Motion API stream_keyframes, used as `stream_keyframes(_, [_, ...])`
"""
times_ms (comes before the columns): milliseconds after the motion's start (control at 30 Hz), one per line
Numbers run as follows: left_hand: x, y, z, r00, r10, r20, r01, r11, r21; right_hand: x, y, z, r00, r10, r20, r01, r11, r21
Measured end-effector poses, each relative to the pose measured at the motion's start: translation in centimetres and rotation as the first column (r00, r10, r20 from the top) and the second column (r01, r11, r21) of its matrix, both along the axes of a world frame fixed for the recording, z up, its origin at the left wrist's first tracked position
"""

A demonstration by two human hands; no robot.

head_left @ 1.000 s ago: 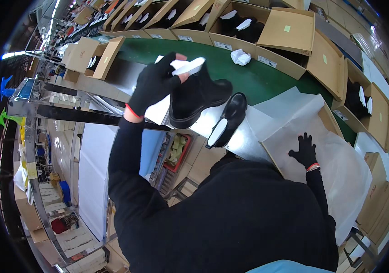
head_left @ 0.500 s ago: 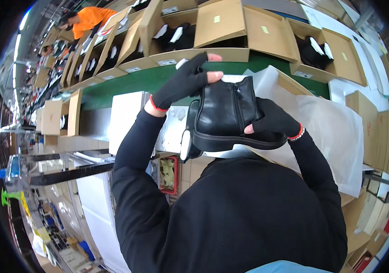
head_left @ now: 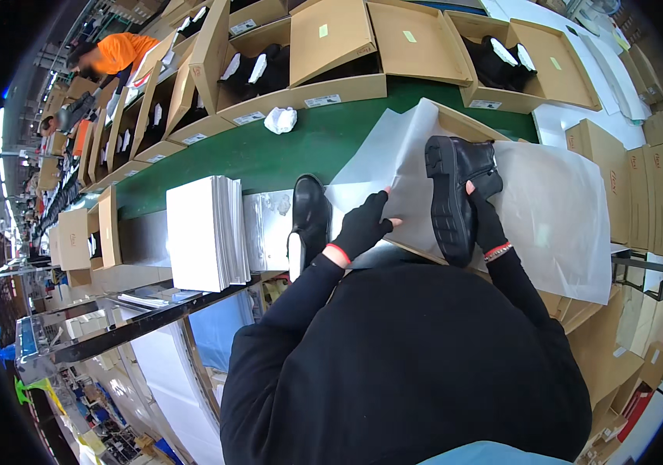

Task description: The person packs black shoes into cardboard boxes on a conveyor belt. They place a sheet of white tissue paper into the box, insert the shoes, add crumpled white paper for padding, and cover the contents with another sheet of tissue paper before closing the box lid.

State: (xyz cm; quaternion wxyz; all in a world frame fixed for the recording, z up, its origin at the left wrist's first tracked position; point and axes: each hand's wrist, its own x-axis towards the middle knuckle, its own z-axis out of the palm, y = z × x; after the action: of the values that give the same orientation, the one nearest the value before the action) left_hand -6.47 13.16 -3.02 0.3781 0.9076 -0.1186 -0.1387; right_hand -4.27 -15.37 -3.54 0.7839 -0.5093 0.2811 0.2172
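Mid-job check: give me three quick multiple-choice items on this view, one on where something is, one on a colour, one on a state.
1. Where does the boot in the right hand lie?
A. on the white tissue paper over an open box
B. on the stack of white sheets
C. on the floor

2. What colour is the conveyor belt?
A. red
B. green
C. yellow

3. How is the second boot?
A. held by the left hand
B. lying free beside the left hand
C. packed in a closed box

Answers: 1 A, the black boot rests sole-up on the tissue paper. 2 B, the belt is green. 3 B, the second boot lies untouched; the left hand presses the paper.
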Motion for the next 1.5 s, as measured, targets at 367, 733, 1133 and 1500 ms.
stream_keyframes(367, [-0.9,-1.5,-2.3,0.996,-0.091,0.023,0.091,0.995,0.033,4.7,3.8,-10.2,0.993,-0.117,-0.028,0.12,0.974,0.192])
stream_keyframes(733, [3.5,12.6,-2.0,0.975,0.175,0.136,-0.146,0.969,-0.198,-6.1,3.4,-2.9,0.689,0.718,0.096,-0.616,0.65,-0.445])
stream_keyframes(1133, [23.5,21.0,-7.9,0.869,0.234,0.436,-0.427,0.801,0.42,-11.9,8.5,0.9,0.721,0.693,0.033,-0.251,0.305,-0.919])
stream_keyframes(1500, [19.7,20.5,-10.9,0.867,0.29,0.404,-0.334,0.942,0.041,-10.8,8.6,2.9,0.796,0.593,0.119,-0.194,0.437,-0.878])
